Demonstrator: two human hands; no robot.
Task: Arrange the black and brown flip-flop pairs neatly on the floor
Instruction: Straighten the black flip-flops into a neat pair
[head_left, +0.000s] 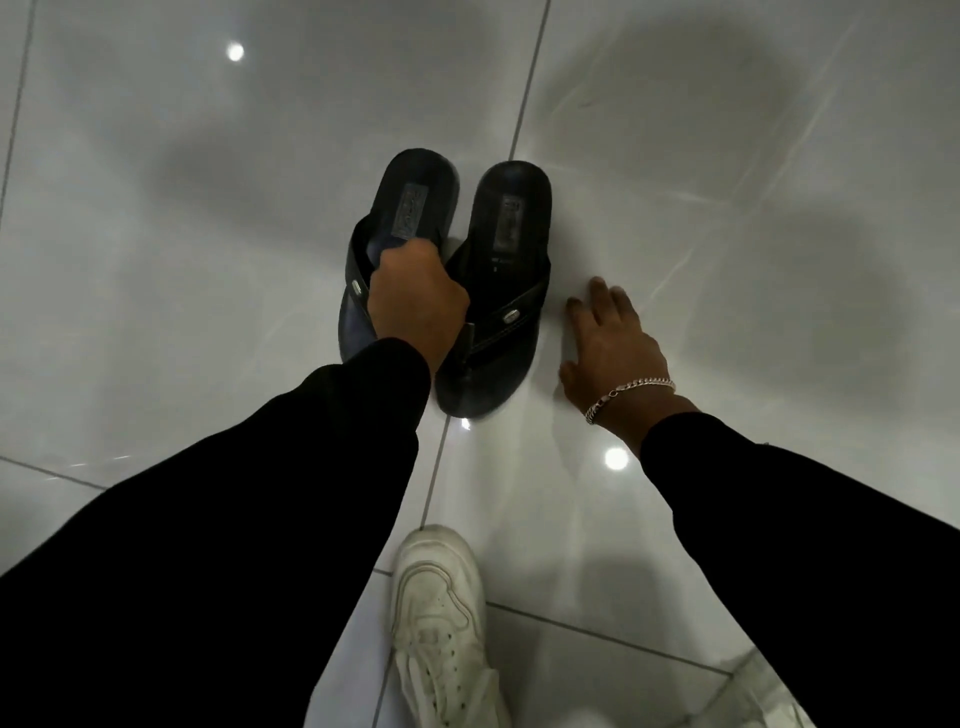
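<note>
— Setting down the left sandal (397, 228) is the step, I'd say. The left hand (415, 301) is closed around its straps, fingers hooked under them, and the heel end looks slightly lifted off the floor (208, 312).

— And the other one?

— The right sandal (493, 291) lies flat on the tile just beside it, heels pointing away from the person, the two nearly touching at the middle. The right hand (610, 338) is spread open, fingers apart, holding nothing, palm down on or just above the floor to the right of the pair (I can't tell whether it presses the tile).

— So how to finish it well?

— Lower the held sandal so its heel lines up with its partner's, keep the long edges parallel, and leave a narrow even gap. Let go of the straps only once the sole sits flat, or it may twist.

— What do they look like?

— Both black, thick-soled, with wide straps, each carrying a small silver metal tag, and a printed label on the heel bed. The soles seem stiff enough to slide on the glossy tile.

— Any brown pair?

— None in this head view. Only a white sneaker (441, 623) below, and a silver bracelet (628, 395) on the right wrist.
</note>
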